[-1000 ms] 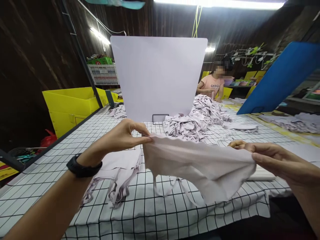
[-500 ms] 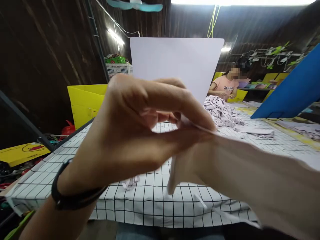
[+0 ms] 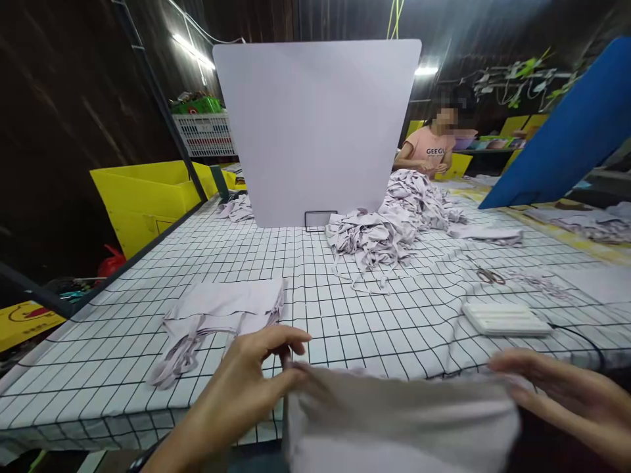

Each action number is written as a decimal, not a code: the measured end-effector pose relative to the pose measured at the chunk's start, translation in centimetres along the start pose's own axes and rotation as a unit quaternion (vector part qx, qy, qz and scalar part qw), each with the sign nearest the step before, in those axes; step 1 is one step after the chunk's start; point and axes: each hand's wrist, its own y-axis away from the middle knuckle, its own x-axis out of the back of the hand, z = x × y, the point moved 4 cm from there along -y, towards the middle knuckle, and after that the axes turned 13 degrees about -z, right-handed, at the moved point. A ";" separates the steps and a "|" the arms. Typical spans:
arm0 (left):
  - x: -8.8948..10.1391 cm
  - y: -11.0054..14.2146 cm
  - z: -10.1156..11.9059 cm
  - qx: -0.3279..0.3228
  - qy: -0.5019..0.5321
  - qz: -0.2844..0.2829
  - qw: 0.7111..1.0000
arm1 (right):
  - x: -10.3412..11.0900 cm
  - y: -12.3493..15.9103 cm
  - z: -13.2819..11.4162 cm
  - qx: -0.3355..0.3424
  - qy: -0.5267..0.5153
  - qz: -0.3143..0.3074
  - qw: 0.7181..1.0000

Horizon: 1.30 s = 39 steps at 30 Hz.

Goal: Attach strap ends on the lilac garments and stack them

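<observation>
A pale lilac-grey fabric piece (image 3: 394,420) is stretched between my hands at the table's front edge, its lower part cut off by the picture. My left hand (image 3: 251,371) pinches its upper left corner between thumb and fingers. At the opposite corner, my right hand (image 3: 566,394) grips the edge with thumb and fingers, slightly blurred. Just beyond my left hand lies a flat stack of similar fabric pieces (image 3: 231,302) with straps trailing toward me.
On the checked tablecloth (image 3: 305,302) stand a white board (image 3: 320,131) and a heaped pile of fabric (image 3: 374,236). Scissors (image 3: 488,272) and a white corded device (image 3: 507,320) lie to the right. A blue board (image 3: 562,125) leans farther right; a co-worker (image 3: 428,151) sits behind the pile.
My left hand has dropped from close before the camera to the table's front edge, still holding the fabric. My right hand has come into view at the other corner. The view has tilted down.
</observation>
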 end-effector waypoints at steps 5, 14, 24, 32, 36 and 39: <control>-0.3 -7.1 -4.9 0.102 -0.048 -0.020 0.993 | -3.8 -9.6 1.4 -0.024 0.052 -0.061 0.997; -1.9 -13.8 -8.3 0.162 -0.162 -0.006 0.973 | -5.3 -13.8 4.2 -0.070 0.147 0.103 0.981; -13.5 -15.5 -1.3 -0.181 -0.268 -0.183 0.929 | -6.4 -7.0 4.8 -0.073 0.205 0.145 0.965; -17.9 -17.1 -0.8 -0.216 -0.284 -0.243 0.902 | -9.7 -0.8 6.2 -0.147 0.021 0.088 0.985; -18.1 -16.9 -1.0 -0.209 -0.293 -0.234 0.903 | -13.8 -0.6 7.5 -0.108 -0.076 0.053 0.990; -18.2 -16.7 -0.9 -0.214 -0.302 -0.228 0.901 | -15.1 -1.6 7.8 -0.092 -0.113 0.046 0.988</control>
